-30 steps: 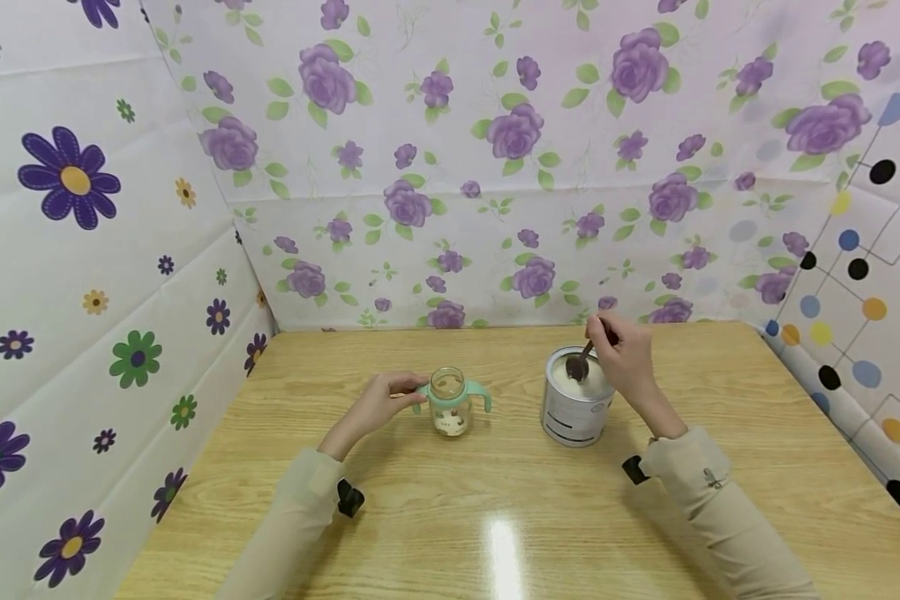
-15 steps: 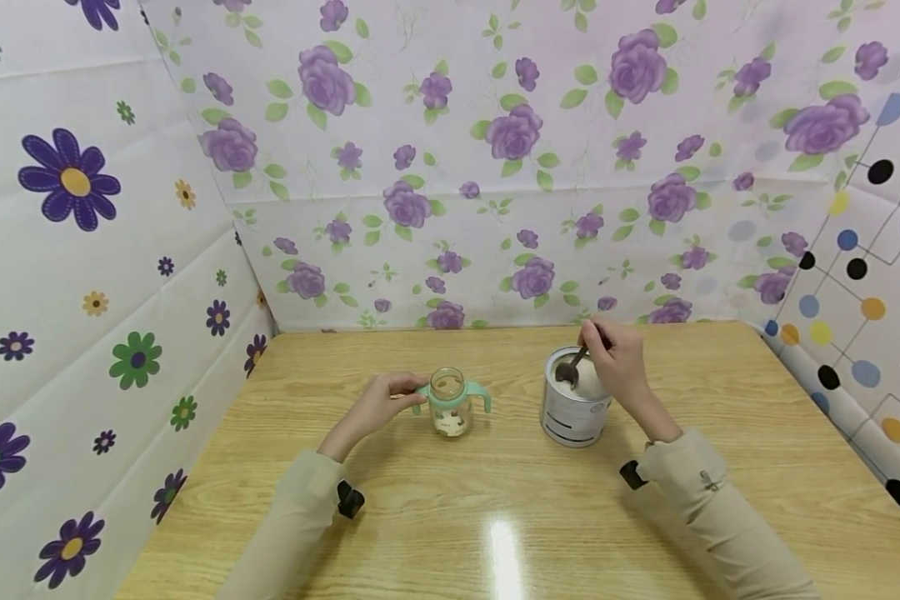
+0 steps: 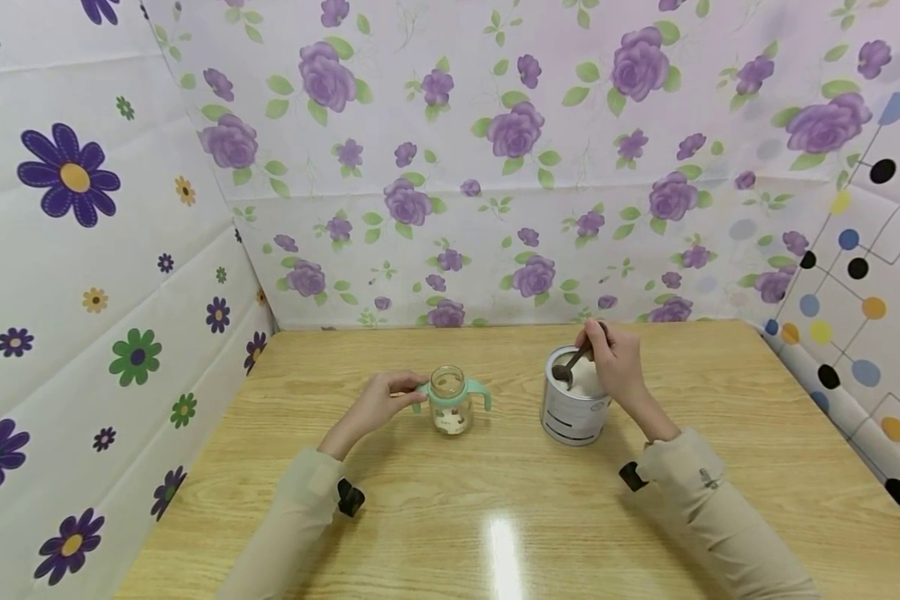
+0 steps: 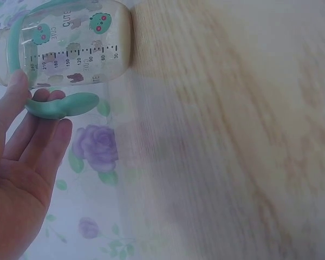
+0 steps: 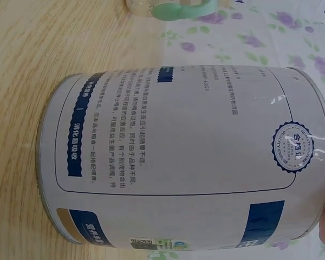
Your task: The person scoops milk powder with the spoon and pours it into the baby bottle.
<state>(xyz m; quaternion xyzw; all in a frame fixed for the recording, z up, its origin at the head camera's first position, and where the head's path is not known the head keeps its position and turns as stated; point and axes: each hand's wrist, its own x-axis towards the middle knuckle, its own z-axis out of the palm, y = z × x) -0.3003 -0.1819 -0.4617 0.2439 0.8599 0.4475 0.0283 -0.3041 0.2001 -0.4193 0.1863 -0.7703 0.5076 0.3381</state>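
Note:
A clear baby bottle (image 3: 451,412) with a mint-green collar and two handles stands uncapped on the table. My left hand (image 3: 382,402) pinches its left handle (image 4: 62,106) between thumb and fingers. Pale contents show at the bottle's bottom in the left wrist view, beside the printed scale. To the right stands an open white can (image 3: 574,421) nearly full of off-white powder (image 3: 588,381). My right hand (image 3: 617,360) holds a dark brown spoon (image 3: 562,373) by its handle, with the bowl down at the powder near the can's left inner side. Only a bit of that hand shows in the right wrist view.
Both things stand on a light wood-grain table (image 3: 420,517), the bottle a short way left of the can. Flowered cloth (image 3: 450,225) hangs behind the table's far edge, with more patterned cloth on both sides.
My right hand has shifted slightly left, bringing the spoon's bowl from the can's middle toward its left side. My left hand and the bottle have stayed in place.

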